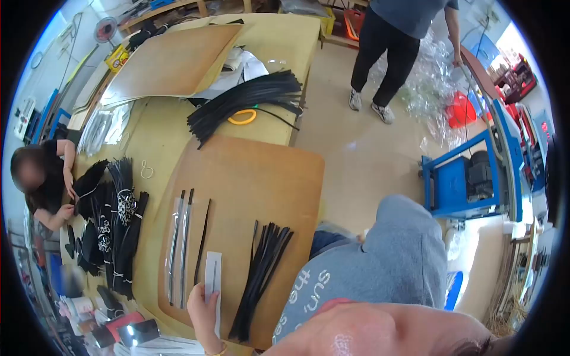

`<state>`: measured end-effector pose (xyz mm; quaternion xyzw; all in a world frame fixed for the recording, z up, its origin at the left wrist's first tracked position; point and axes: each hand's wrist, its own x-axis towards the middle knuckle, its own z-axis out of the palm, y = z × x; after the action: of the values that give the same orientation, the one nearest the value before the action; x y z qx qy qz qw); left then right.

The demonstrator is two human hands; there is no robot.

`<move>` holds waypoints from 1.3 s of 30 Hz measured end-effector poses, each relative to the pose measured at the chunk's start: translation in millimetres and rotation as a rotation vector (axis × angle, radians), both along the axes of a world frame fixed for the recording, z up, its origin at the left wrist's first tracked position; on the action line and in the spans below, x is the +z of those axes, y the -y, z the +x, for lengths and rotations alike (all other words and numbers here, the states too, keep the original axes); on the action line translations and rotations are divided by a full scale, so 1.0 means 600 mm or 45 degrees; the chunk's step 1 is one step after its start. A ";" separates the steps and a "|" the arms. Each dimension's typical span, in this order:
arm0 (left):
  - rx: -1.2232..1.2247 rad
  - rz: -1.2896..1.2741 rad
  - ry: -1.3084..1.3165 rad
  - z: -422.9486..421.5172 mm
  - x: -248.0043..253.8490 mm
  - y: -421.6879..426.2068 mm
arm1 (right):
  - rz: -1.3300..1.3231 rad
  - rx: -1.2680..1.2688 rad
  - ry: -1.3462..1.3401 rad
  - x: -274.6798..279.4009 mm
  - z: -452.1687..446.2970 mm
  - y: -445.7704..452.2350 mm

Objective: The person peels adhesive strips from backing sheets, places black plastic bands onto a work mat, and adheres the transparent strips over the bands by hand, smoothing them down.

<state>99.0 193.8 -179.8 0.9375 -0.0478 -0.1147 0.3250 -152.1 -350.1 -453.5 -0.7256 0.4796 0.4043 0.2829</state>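
My left hand (205, 313) reaches in from the bottom and pinches the lower part of a white strip (214, 264) with a thin grey line along it. The strip lies on a brown board (261, 172). Just left of it is a single black strip (202, 240). Further left lie two narrow strips (180, 252) with a silvery shine. A loose bunch of black strips (259, 285) spreads to the right of the hand. Of my right hand only a small skin-coloured patch (360, 238) shows beside the grey-blue sleeve; its fingers are hidden.
Behind the board lies a big bundle of black strips (246, 104) over orange-handled scissors (242, 117). Tied black bundles (122, 231) lie at left, where a co-worker (44, 178) handles some. Another person (395, 47) stands on the far floor. A blue machine frame (457, 184) stands right.
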 end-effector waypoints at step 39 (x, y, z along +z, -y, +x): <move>-0.092 -0.530 -0.155 -0.150 0.147 0.104 | 1.621 1.044 1.771 0.592 0.425 -0.362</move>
<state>9.1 131.5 -91.3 0.8393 -0.0844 -0.1702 0.5094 102.7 -132.7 -98.4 -0.6227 -0.3785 0.1393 0.6705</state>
